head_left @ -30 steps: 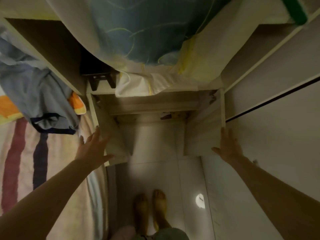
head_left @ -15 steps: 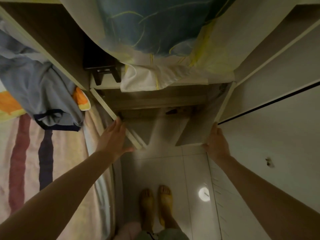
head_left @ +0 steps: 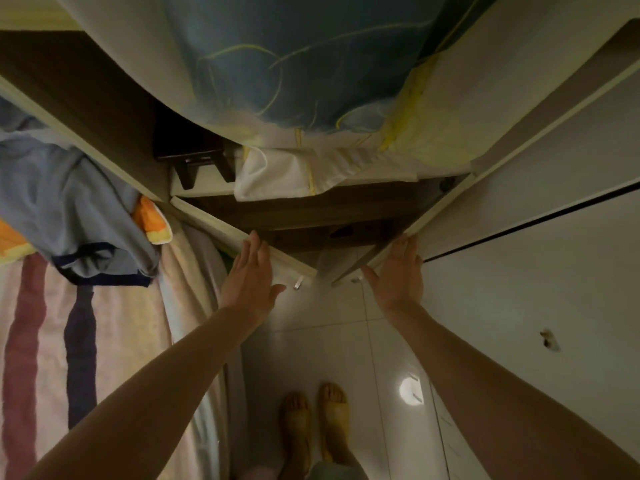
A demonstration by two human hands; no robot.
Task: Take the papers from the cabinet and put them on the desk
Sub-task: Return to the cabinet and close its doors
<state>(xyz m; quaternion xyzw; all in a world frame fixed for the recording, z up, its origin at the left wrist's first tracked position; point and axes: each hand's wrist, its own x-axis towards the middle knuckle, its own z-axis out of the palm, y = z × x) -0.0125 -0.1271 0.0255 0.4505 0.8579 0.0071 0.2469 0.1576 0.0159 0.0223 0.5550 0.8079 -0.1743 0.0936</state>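
Down at the low pale cabinet point(head_left: 304, 216) between the striped bedspread point(head_left: 83, 323) on the left and the white wardrobe front point(head_left: 540, 289) on the right, both cream-edged doors have swung most of the way shut. A second ago they stood wide apart; now the left door point(head_left: 239, 237) and the right door point(head_left: 408, 237) leave only a narrow wedge between their near edges, where small metal handles point(head_left: 298, 283) show. The left hand point(head_left: 251, 282) lies flat against the face of its door, fingers straight and together, grasping nothing. The right hand point(head_left: 398, 275) does the same on the other door, palm flat, thumb spread, nothing held.

No papers can be seen: not in either hand, and the dim interior behind the doors shows only brown shelving and one small dark shape too murky to name. No desk is in view either. Closing the cabinet suggests the taking-out stage is over, but whether the papers are already on the desk cannot be told from here. A white and blue bundle of bedding point(head_left: 311, 81) sits on top of the cabinet, beside a dark wooden stool point(head_left: 197, 157).
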